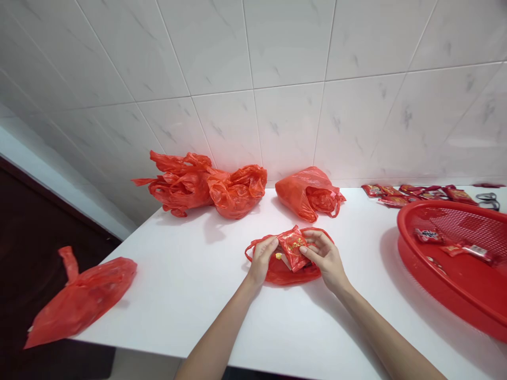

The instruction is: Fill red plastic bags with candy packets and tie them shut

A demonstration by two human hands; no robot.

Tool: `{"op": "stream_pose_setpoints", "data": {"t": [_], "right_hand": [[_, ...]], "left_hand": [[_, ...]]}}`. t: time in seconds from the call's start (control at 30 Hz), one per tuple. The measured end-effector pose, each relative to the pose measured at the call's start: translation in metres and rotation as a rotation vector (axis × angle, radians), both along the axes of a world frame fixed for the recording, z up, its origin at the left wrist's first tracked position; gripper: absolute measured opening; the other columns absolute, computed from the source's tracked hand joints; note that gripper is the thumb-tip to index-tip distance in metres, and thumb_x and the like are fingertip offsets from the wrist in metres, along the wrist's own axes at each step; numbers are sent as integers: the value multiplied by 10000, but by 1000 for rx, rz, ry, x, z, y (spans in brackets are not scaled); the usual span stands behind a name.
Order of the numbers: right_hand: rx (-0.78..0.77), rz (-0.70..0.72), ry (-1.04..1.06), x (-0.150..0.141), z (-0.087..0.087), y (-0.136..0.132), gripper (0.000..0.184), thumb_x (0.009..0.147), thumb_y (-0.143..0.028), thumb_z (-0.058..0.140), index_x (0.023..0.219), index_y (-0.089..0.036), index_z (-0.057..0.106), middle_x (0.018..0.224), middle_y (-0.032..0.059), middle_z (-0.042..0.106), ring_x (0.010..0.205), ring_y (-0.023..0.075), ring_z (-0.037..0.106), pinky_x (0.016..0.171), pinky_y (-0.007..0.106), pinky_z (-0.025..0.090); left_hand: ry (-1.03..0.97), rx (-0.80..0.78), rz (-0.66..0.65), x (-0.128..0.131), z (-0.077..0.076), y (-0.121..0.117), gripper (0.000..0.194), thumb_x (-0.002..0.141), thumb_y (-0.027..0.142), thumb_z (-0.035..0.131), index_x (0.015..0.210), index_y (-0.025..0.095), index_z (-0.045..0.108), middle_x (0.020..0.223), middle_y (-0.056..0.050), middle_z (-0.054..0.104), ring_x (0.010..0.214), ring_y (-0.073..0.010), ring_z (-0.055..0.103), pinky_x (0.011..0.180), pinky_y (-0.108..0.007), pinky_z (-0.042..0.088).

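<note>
The red packet (293, 249) is held over the open bag (277, 275), between the fingertips of both hands. The left hand (262, 259) has its fingers closed in at the packet's left edge; the right hand (324, 257) grips the right side, thumb on the front, other fingers curled near the upper edge. The packet is glossy and slightly tilted, with gold lettering and crimped ends. The open bag lies on the white table (178, 285). Behind it sit three bunched bags (237, 192); well to its left is a tied bag (85, 298), and to its right, a red basket (435, 293) holding small packets (479, 252)
</note>
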State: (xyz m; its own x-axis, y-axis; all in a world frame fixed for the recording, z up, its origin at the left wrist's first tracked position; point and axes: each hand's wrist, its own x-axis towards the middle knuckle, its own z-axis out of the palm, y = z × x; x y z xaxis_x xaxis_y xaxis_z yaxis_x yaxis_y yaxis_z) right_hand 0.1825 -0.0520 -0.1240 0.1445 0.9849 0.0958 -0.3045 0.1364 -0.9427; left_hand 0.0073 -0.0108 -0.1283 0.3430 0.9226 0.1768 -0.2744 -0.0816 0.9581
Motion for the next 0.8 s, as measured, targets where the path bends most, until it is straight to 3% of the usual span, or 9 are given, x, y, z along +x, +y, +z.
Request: {"op": "stream_pose_setpoints", "data": {"t": [0.2,0.37,0.5,0.67,0.8], "right_hand": [[75,-82,-34,-1,-1,0,391,711,-427,875,996,-258,668,1043,38,655,927,217,636,839,348,542],[96,-93,-86,1,0,1,395,707,-427,876,1000,-255,673,1034,41,667,989,228,632,904,360,528],[71,-2,-111,0,2,0,410,721,-450,863,1023,-252,669,1055,55,690,924,239,661,785,353,564],[22,172,-102,-2,3,-4,350,806,-534,772,931,-222,673,804,40,697,611,213,643,545,346,540],[71,81,-122,1,5,-2,315,810,-526,770,825,-225,678,756,28,684,673,216,647,614,339,549]], "left_hand": [[162,102,-132,1,3,-3,299,845,461,717,900,169,758,825,-71,744,746,-222,684,783,-365,547],[221,123,-87,6,-7,-3,319,829,479,730,753,169,731,738,-60,727,694,-206,665,734,-349,551],[186,96,-38,7,-6,-4,353,851,499,702,714,175,730,630,-44,708,643,-208,672,744,-359,555],[64,28,33,9,3,-6,269,780,460,784,814,193,782,800,-56,774,821,-250,728,868,-385,550],[28,23,-29,8,5,-7,233,770,383,798,914,199,797,906,-66,790,900,-267,730,899,-395,545]]}}
